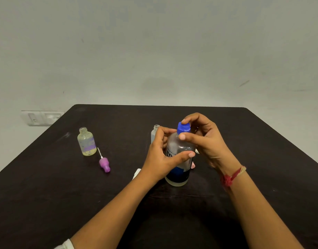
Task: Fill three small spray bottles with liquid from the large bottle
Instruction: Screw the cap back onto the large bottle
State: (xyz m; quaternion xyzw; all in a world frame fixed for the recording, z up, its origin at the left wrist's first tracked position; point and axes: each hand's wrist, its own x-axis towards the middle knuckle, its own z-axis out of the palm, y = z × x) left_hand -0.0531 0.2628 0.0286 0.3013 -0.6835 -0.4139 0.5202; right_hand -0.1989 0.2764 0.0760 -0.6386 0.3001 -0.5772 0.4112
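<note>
Left hand (160,159) masks large bottle (179,155) | second small bottle (155,133) half hidden

light: dim, even, soft
shadow: faint on the wall (160,85)
focus: slightly soft throughout
edges: wide-angle bending

Table (46,186): black, matte top with rounded far corners; it fills the lower half of the view, from about 8 o'clock round to 4 o'clock.
Table marks: faint pale smudges near the far left corner, at about 9 o'clock.
Wall (154,51): plain pale grey-green, covering the whole upper half, 10 o'clock through 2 o'clock.
Wall marks: a short dark streak at about 2 o'clock, and a dim shadowy patch just above the table's far edge (soft-edged, near 12 o'clock).
Switch plate (42,118): white, set in the wall at 9 o'clock, just beside the table's far left corner; its details are blurred.
</note>
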